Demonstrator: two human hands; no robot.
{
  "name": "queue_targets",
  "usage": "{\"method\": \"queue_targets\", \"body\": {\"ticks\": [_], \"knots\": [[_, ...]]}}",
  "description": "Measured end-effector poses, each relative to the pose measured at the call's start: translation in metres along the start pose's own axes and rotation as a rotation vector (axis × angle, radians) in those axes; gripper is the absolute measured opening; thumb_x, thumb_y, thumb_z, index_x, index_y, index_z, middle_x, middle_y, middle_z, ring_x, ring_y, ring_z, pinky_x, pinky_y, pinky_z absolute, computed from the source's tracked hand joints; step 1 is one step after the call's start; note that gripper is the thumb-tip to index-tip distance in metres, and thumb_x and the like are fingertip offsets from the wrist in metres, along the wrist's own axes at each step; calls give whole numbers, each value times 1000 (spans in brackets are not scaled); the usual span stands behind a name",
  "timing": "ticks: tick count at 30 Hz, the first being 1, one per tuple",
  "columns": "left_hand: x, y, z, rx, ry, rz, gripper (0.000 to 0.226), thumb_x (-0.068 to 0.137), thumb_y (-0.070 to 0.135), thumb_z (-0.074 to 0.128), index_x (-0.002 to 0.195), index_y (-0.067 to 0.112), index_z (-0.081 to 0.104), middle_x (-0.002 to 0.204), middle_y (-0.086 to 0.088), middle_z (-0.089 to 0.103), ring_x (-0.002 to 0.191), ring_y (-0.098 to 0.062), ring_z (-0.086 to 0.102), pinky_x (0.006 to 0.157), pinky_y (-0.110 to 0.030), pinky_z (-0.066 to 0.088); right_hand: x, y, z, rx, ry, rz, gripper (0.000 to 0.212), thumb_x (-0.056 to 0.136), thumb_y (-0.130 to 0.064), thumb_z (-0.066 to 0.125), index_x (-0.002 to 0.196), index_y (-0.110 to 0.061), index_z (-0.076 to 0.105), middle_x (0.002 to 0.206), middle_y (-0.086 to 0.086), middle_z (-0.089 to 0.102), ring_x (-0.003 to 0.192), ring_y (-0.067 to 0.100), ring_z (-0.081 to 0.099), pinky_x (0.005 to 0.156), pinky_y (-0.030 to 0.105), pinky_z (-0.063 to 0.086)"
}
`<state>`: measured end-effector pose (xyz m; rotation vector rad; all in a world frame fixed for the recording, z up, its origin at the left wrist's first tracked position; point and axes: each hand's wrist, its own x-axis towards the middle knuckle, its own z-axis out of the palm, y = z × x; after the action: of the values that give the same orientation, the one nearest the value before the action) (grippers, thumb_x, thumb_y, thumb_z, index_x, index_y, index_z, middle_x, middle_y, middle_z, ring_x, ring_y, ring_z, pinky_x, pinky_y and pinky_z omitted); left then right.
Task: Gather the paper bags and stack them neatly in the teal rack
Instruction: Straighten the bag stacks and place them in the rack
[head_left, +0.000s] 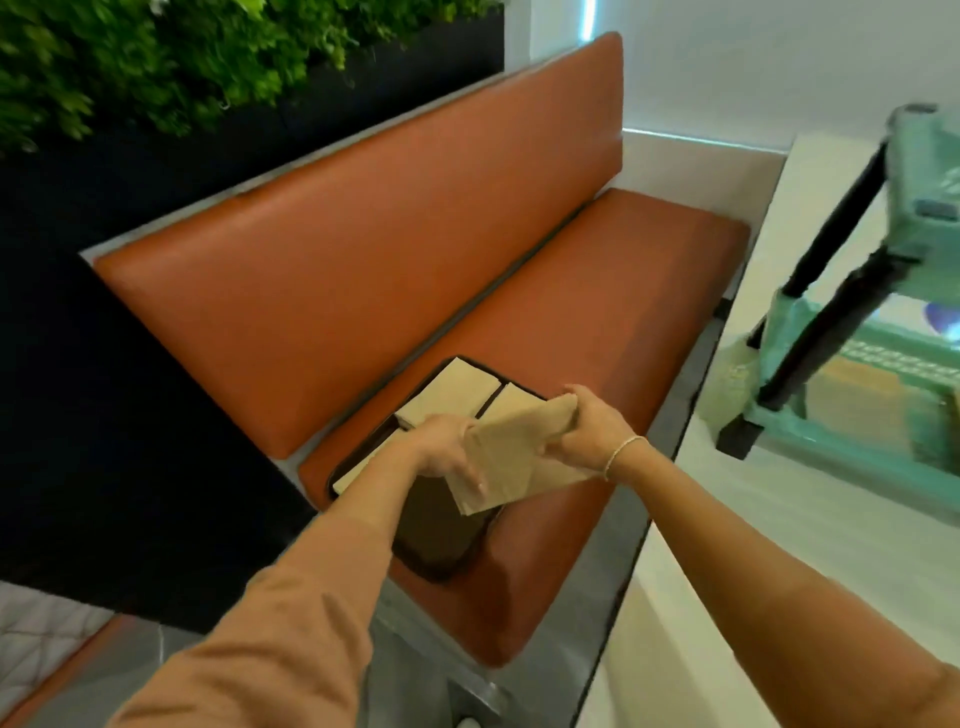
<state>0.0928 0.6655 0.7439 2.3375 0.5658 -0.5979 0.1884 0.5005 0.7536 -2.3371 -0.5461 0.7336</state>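
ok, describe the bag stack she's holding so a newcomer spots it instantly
Start at the orange bench seat, then the dark tray lying on it. Above the tray, the left hand and right hand grip a bundle of brown paper bags; it's the only lifted, tilted stack.

A long bench with a padded orange-brown leather seat (613, 291) and matching backrest (374, 249). A dark brown rectangular plastic tray (441, 545) lies flat on the seat, near its front edge. Folded tan paper bags (457, 387) lie in the tray's far end; its near end is bare.
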Motion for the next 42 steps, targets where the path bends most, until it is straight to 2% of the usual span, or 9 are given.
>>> {"method": "queue_targets", "body": {"ticks": [4,9,14,16,23,28,33,37,42], "knots": [[-31,78,12,29,64,139,52,63,19,85,110,21,60,105,3,65,98,-15,58,85,-26,49,-59,36,-68,191,54,-30,52,73,-8,76,117,-22,53,105,0,58,105,21,55,90,35,49],[-56,168,67,-57,170,347,50,63,21,85,105,30,59,102,10,61,97,-10,55,77,-23,45,-136,120,-125,482,239,93,41,73,2,73,109,-11,58,92,8,64,88,24,61,72,35,54],[-57,234,142,-153,220,477,59,68,16,82,121,27,59,116,7,56,112,-7,50,86,-14,35,-194,201,-146,683,448,240,28,73,7,71,88,-12,57,86,10,60,78,23,58,73,45,54],[-49,253,171,-159,249,485,58,69,16,82,122,25,61,124,3,57,118,-12,50,94,-18,37,-203,228,-148,734,513,300,27,74,6,71,83,-14,55,91,13,61,85,28,58,83,51,52],[-20,285,218,-105,318,508,51,70,12,79,118,23,64,124,-1,56,116,-15,51,98,-17,35,-203,274,-144,633,605,486,46,76,-12,73,117,-9,53,119,12,58,109,32,54,97,45,46],[-5,284,231,-18,369,494,43,74,8,74,115,18,65,123,0,57,119,-17,48,101,-19,30,-196,275,-136,482,589,555,50,79,-18,70,123,-4,50,125,17,55,115,33,52,94,35,42],[-11,279,238,9,473,554,25,78,3,62,100,17,60,108,0,56,110,-15,40,88,-19,33,-192,272,-136,263,609,565,57,80,-21,67,130,-5,44,127,18,51,117,35,47,97,35,40],[-19,275,226,-110,396,577,25,77,2,65,85,24,54,89,6,59,93,-16,54,80,-29,47,-200,270,-136,183,628,533,57,78,-28,68,128,-9,47,126,15,50,119,32,39,99,37,38],[-47,276,197,-470,69,556,32,72,3,76,76,29,58,82,9,59,79,-10,58,71,-40,58,-224,268,-142,466,759,330,30,73,-9,74,101,-5,64,101,14,66,87,25,58,76,30,47]]}}
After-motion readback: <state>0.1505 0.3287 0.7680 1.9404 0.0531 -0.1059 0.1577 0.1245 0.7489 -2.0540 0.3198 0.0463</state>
